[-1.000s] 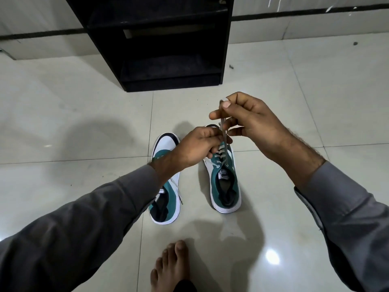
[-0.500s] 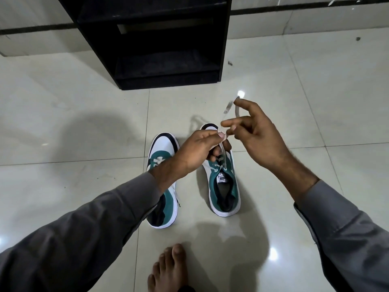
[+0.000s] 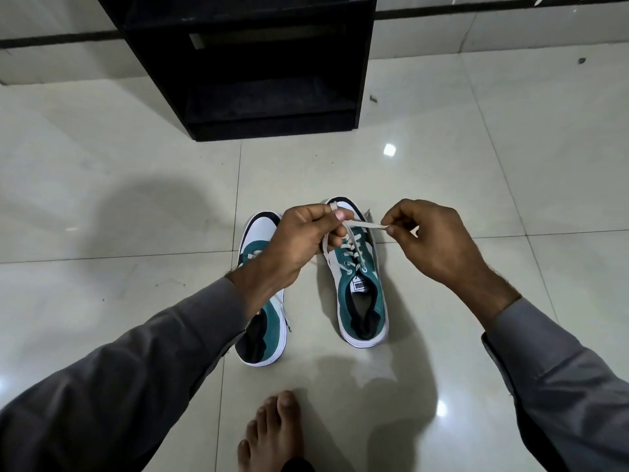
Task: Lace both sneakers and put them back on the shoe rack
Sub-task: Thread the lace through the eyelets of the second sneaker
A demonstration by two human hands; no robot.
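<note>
Two teal, white and black sneakers stand side by side on the tiled floor, toes pointing away from me. The right sneaker (image 3: 360, 287) has its white lace (image 3: 366, 226) threaded through the eyelets. My left hand (image 3: 299, 240) pinches one lace end above the toe; a strand wraps over its index finger. My right hand (image 3: 432, 240) pinches the other end, stretched out to the right. The left sneaker (image 3: 263, 321) is partly hidden under my left forearm. The black shoe rack (image 3: 252, 63) stands beyond the shoes.
My bare foot (image 3: 272, 434) rests on the floor at the bottom, just behind the sneakers. Glossy pale tiles (image 3: 119, 199) spread all around. A wall with a dark stripe (image 3: 493, 11) runs behind the rack.
My right hand dropped from above the shoe and moved right, pulling its lace end sideways. My left hand shifted slightly left, so the lace ends are now spread apart.
</note>
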